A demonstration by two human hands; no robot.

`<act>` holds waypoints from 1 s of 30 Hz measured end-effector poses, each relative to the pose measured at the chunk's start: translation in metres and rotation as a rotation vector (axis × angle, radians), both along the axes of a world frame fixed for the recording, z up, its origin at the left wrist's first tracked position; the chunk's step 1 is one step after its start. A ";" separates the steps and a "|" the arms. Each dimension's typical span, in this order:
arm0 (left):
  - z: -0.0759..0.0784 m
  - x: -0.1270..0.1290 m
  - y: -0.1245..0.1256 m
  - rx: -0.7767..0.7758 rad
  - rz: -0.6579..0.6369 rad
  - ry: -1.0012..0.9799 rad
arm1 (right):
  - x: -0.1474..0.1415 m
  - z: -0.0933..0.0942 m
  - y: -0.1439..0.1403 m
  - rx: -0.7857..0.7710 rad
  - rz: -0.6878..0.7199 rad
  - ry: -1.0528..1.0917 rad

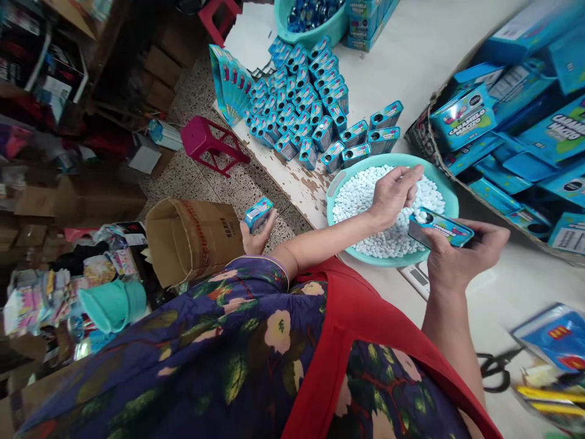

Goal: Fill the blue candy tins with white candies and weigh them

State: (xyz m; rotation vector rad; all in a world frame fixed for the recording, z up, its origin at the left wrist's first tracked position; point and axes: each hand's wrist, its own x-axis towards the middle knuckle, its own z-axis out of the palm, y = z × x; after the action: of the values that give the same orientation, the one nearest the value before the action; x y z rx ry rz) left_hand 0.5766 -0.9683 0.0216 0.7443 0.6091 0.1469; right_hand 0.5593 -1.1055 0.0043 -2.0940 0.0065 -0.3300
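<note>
My left hand (393, 194) reaches over a teal bowl (338, 183) full of small white candies (361, 195), its fingers bunched with the tips down among them. Beside the bowl's near rim, my right hand (461, 259) holds a flat blue tin (441, 227) on its side. White candies show at the round hole in the tin's end. A further hand (253, 241) shows by my left sleeve and grips a small blue tin (258, 213); whose hand it is cannot be told.
Several open blue tins (301, 97) stand in rows on the white table (411, 55) beyond the bowl. A cardboard box of blue cartons (516, 116) is at right, a second teal bowl (311, 30) at the top. Scissors (496, 366) lie near right. A pink stool (205, 140) and a brown box (192, 238) are on the floor.
</note>
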 end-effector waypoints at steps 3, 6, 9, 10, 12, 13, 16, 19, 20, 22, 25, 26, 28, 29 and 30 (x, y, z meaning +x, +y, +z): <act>-0.018 -0.008 0.005 -0.041 -0.005 0.119 | -0.003 -0.007 -0.003 0.094 -0.060 -0.020; -0.033 -0.017 0.005 -0.028 -0.027 0.188 | -0.003 -0.010 -0.006 0.152 -0.069 -0.102; -0.044 -0.021 0.003 0.037 -0.066 0.174 | 0.000 -0.011 -0.008 0.168 -0.051 -0.155; -0.047 -0.022 0.002 0.061 -0.075 0.162 | 0.001 -0.011 -0.008 0.171 -0.048 -0.157; -0.053 -0.021 0.002 0.098 -0.081 0.147 | 0.004 -0.011 -0.007 0.187 -0.044 -0.166; -0.055 -0.021 0.003 0.108 -0.081 0.142 | 0.004 -0.012 -0.006 0.194 -0.041 -0.177; -0.061 -0.022 0.005 0.127 -0.089 0.123 | 0.003 -0.010 -0.004 0.198 -0.071 -0.256; -0.061 -0.027 0.009 0.147 -0.087 0.161 | -0.005 -0.002 -0.004 0.143 -0.110 -0.264; -0.059 -0.028 0.011 0.151 -0.079 0.195 | -0.008 0.002 -0.003 0.114 -0.101 -0.226; -0.051 -0.028 0.015 0.136 -0.079 0.238 | -0.014 0.008 -0.001 0.100 -0.047 -0.105; -0.026 -0.023 0.021 0.053 -0.139 0.200 | -0.017 0.011 0.001 0.180 0.016 -0.071; -0.014 -0.021 0.021 0.017 -0.158 0.154 | -0.018 0.010 0.002 0.180 0.033 -0.050; 0.010 -0.019 0.018 -0.020 -0.164 0.047 | -0.021 0.008 0.003 0.157 0.053 -0.002; 0.020 -0.018 0.015 -0.010 -0.149 0.002 | -0.024 0.007 0.004 0.145 0.060 0.015; 0.028 -0.019 0.011 0.019 -0.136 -0.031 | -0.027 0.006 0.005 0.136 0.063 0.027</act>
State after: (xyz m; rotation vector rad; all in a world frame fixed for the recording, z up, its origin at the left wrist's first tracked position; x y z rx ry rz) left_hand 0.5578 -0.9578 0.0500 0.7980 0.5264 0.0383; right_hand 0.5325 -1.1002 0.0107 -1.9591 -0.0207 -0.2556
